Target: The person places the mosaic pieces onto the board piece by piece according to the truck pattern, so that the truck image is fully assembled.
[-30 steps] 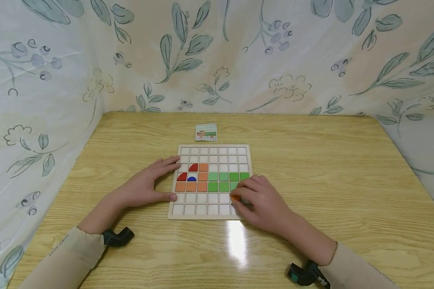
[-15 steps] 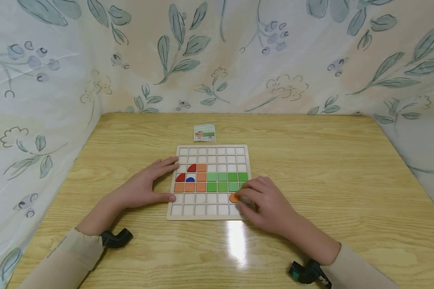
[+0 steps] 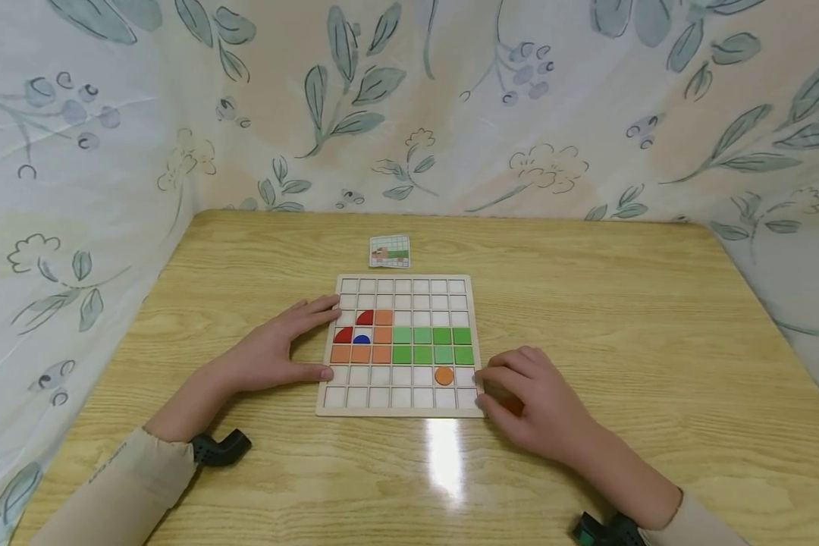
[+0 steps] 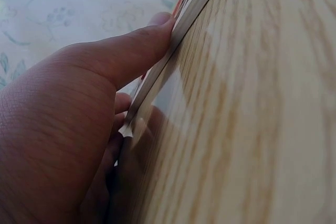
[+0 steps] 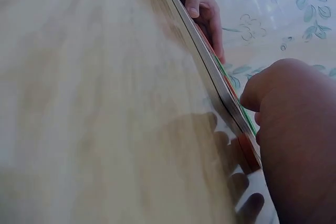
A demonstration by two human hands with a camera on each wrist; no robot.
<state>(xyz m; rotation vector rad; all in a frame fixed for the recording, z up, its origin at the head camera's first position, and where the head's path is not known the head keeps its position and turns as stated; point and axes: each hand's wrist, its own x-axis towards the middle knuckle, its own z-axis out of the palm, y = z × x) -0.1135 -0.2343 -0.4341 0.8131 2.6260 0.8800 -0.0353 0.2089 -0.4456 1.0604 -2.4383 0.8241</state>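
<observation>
I see the grid board [image 3: 399,345] lying flat in the middle of the counter [image 3: 621,303], and my right hand [image 3: 539,406] rests on the counter just beside the board's near right corner. Under this hand there is a small orange piece [image 3: 514,406], touching the counter and lying just outside the board's right edge; in the right wrist view the same orange piece [image 5: 247,153] sits low against the board corner. The fingers are loosely curled over it, but I cannot tell if they really pinch it or only cover it.

The round orange disc [image 3: 444,374] lies in a cell of the second row from the near edge, to the left of the right hand and a little farther. So the free cells lie left and far from this hand, and the right hand is clearly the nearer one to them.

My left hand [image 3: 280,353] is spread flat, thumb [image 4: 142,51] pressed to the board's left edge and the fingers touching that side, holding nothing.

A small pattern card [image 3: 390,251] lies beyond the board's far edge
</observation>
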